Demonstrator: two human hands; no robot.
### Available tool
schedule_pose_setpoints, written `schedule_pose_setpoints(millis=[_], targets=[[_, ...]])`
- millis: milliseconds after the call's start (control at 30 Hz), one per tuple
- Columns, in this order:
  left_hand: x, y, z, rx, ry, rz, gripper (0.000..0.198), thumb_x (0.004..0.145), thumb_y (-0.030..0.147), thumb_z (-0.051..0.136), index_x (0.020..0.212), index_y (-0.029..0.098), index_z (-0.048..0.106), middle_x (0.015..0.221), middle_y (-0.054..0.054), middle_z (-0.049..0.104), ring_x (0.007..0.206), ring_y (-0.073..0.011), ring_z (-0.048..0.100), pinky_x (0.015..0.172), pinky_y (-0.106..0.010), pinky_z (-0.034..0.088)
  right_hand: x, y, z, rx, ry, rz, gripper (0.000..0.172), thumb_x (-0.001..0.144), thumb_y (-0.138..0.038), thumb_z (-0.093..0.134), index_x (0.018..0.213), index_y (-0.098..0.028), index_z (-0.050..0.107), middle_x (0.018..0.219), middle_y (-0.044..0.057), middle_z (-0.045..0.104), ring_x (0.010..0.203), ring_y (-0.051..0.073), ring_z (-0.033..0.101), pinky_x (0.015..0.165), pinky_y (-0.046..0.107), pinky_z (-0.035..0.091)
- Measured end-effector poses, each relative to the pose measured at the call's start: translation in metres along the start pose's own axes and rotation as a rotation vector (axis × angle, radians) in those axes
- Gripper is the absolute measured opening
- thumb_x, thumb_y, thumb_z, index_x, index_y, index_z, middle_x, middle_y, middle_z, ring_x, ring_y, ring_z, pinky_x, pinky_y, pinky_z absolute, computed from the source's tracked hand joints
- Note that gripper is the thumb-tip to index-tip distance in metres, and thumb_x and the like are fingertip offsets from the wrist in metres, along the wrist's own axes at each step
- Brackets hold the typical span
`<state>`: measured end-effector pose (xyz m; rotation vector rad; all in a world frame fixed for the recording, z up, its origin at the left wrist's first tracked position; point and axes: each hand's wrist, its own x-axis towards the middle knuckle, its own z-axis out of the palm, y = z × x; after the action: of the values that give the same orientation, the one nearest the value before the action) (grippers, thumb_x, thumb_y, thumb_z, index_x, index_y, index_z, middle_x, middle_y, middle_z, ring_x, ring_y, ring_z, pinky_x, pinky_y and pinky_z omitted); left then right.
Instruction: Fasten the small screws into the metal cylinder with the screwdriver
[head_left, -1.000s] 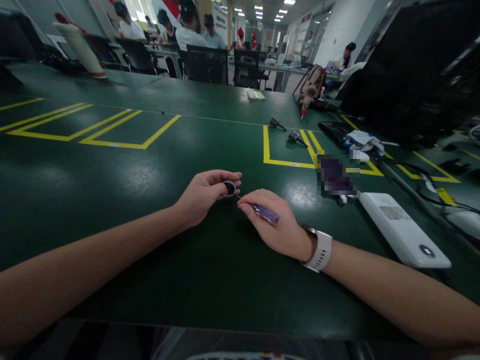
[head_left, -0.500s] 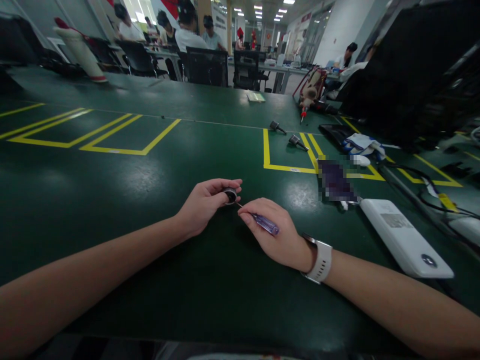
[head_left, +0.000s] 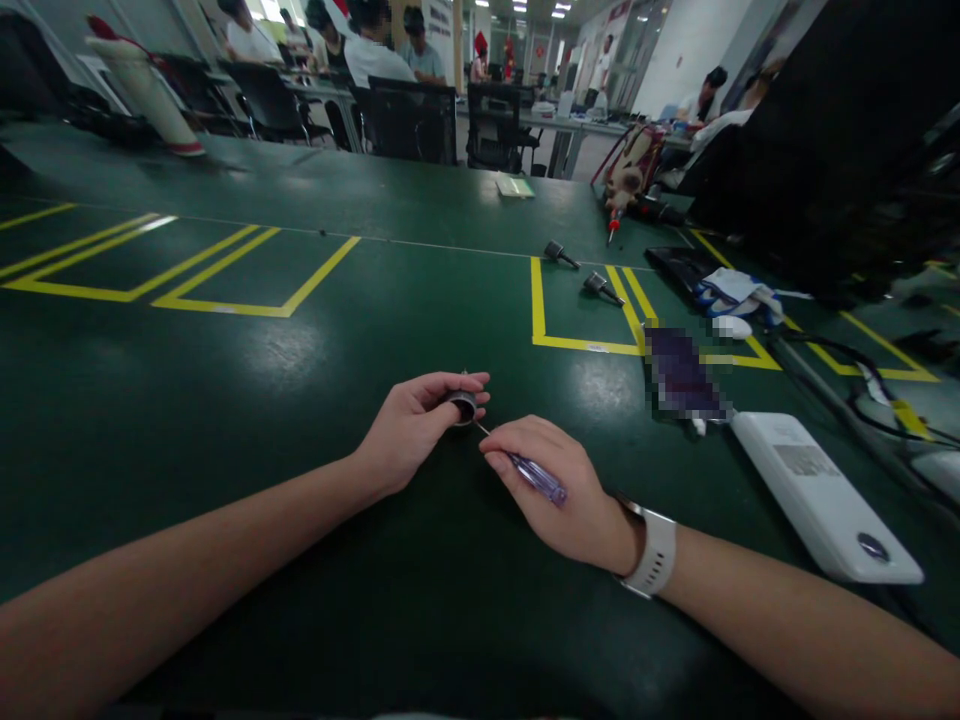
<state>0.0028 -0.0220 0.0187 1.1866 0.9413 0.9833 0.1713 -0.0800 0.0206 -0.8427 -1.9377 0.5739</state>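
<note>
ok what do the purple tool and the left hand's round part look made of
Tool handle: probably plastic, glossy and translucent purple.
Its shaft: likely metal, thin and silvery.
Round part: perhaps metal, grey rim with a dull sheen; partly hidden.

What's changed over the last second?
The right hand has drawn slightly back from the left hand, toward the person, and the purple-handled tool slants a bit more steeply. The hollow round part looks slightly turned. Nothing was taken or let go. The white oblong device stayed put; the overall shift looks like camera movement.
</note>
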Motion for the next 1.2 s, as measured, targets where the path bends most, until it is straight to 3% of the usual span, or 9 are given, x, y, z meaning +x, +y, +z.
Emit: schedule_pose_setpoints(millis=[133,233,300,433,500,567,700,1067,1200], targets=[[0.002,0.001,-0.003,0.024,0.004,0.008,0.019,0.076,0.010,0.059,0.091,0.018,0.069,0.112,-0.004,0.066,0.095,-0.0176,0.065,0.090,-0.037,0.052,0.003,0.003,-0.010,0.158,0.139,0.108,0.010,0.087,-0.020,0.054,0.081,-0.018,0.062,0.075,0.003,0.063,0.071,0.014,0.058,0.067,0.030,0.047],[0.002,0.001,-0.005,0.048,0.011,0.001,0.020,0.077,0.011,0.059,0.093,0.019,0.068,0.111,-0.002,0.066,0.095,-0.0164,0.065,0.091,-0.035,0.052,0.008,0.016,-0.017,0.346,0.347,0.272,0.031,0.087,-0.032,0.055,0.058,-0.020,0.054,0.052,-0.003,0.051,0.054,0.011,0.051,0.056,0.026,0.043],[0.002,0.001,-0.006,0.065,0.014,-0.009,0.021,0.077,0.010,0.059,0.093,0.019,0.068,0.110,-0.002,0.066,0.095,-0.0162,0.065,0.091,-0.034,0.052,0.012,0.027,-0.021,0.451,0.398,0.433,0.037,0.088,-0.039,0.052,0.056,-0.020,0.054,0.049,-0.004,0.049,0.049,0.010,0.048,0.052,0.025,0.041],[0.003,0.002,-0.005,0.073,0.012,-0.025,0.022,0.077,0.009,0.059,0.094,0.019,0.068,0.110,-0.003,0.066,0.096,-0.0166,0.065,0.090,-0.034,0.052,0.016,0.040,-0.023,0.592,0.256,0.605,0.032,0.088,-0.043,0.049,0.078,-0.018,0.065,0.064,0.001,0.062,0.061,0.013,0.059,0.058,0.026,0.046],[0.003,0.002,-0.005,0.063,0.018,-0.021,0.022,0.076,0.008,0.059,0.093,0.018,0.068,0.110,-0.004,0.066,0.097,-0.0178,0.065,0.090,-0.035,0.052,0.015,0.043,-0.023,0.566,0.179,0.605,0.030,0.086,-0.042,0.053,0.075,-0.017,0.065,0.068,0.002,0.065,0.065,0.013,0.061,0.063,0.027,0.048],[0.003,0.003,-0.004,0.044,0.030,-0.010,0.021,0.074,0.008,0.060,0.092,0.017,0.068,0.109,-0.004,0.066,0.099,-0.0192,0.064,0.091,-0.037,0.052,0.013,0.043,-0.022,0.489,0.135,0.599,0.030,0.084,-0.040,0.058,0.067,-0.017,0.063,0.061,0.000,0.062,0.058,0.011,0.058,0.058,0.025,0.046],[0.002,0.006,-0.002,-0.022,0.059,-0.002,0.023,0.071,0.009,0.062,0.092,0.016,0.068,0.110,-0.005,0.066,0.102,-0.0215,0.063,0.093,-0.040,0.050,0.011,0.042,-0.020,0.388,0.130,0.636,0.033,0.084,-0.042,0.056,0.062,-0.017,0.059,0.051,-0.002,0.057,0.049,0.010,0.054,0.049,0.023,0.041],[0.000,0.019,0.008,-0.033,0.115,-0.032,0.034,0.065,0.004,0.063,0.096,0.017,0.064,0.110,-0.005,0.064,0.108,-0.0226,0.059,0.100,-0.041,0.044,0.011,0.032,-0.017,0.099,0.068,0.589,0.035,0.087,-0.040,0.050,0.062,-0.018,0.058,0.053,-0.002,0.057,0.052,0.011,0.054,0.052,0.024,0.040],[0.005,0.008,0.009,-0.070,0.176,-0.023,0.032,0.066,0.005,0.066,0.095,0.018,0.060,0.106,-0.004,0.064,0.109,-0.0209,0.058,0.100,-0.039,0.044,0.010,0.030,-0.015,0.203,0.102,0.603,0.033,0.085,-0.041,0.053,0.063,-0.018,0.059,0.057,-0.001,0.059,0.056,0.012,0.055,0.055,0.025,0.042]])
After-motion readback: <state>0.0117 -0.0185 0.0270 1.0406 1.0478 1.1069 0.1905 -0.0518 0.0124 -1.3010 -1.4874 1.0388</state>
